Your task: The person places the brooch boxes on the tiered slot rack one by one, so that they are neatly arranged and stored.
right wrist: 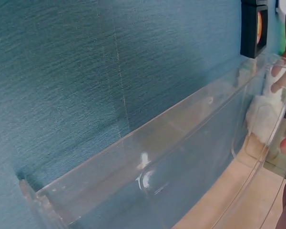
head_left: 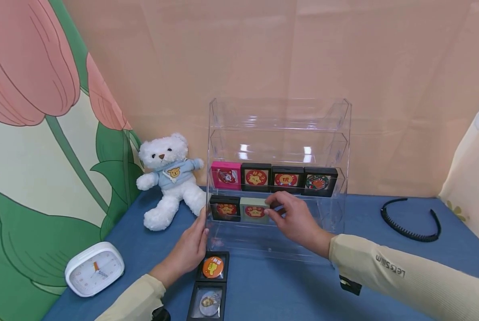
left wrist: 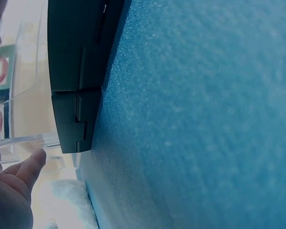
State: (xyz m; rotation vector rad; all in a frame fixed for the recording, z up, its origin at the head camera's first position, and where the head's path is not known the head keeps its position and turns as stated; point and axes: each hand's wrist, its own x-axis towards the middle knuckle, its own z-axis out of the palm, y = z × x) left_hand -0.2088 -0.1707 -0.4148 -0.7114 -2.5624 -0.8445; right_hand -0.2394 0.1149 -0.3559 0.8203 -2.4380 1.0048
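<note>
A clear acrylic tiered rack (head_left: 279,243) stands on the table. On its lower occupied tier, a pale green square badge box (head_left: 245,203) with a red round badge sits beside a black badge box (head_left: 225,214). My right hand (head_left: 297,218) pinches the green box at its right edge with thumb and forefinger. My left hand (head_left: 187,245) rests against the rack's left side, its fingers (left wrist: 31,167) fairly straight along the clear panel. The tier above carries a pink badge box (head_left: 226,175) and three black badge boxes (head_left: 256,177) in a row.
Two black badge boxes (head_left: 212,266) lie on the blue table before the rack, near my left wrist. A white teddy bear (head_left: 171,178) sits left of the rack, with a white clock (head_left: 95,269) nearer me. A black headband (head_left: 410,232) lies at the right.
</note>
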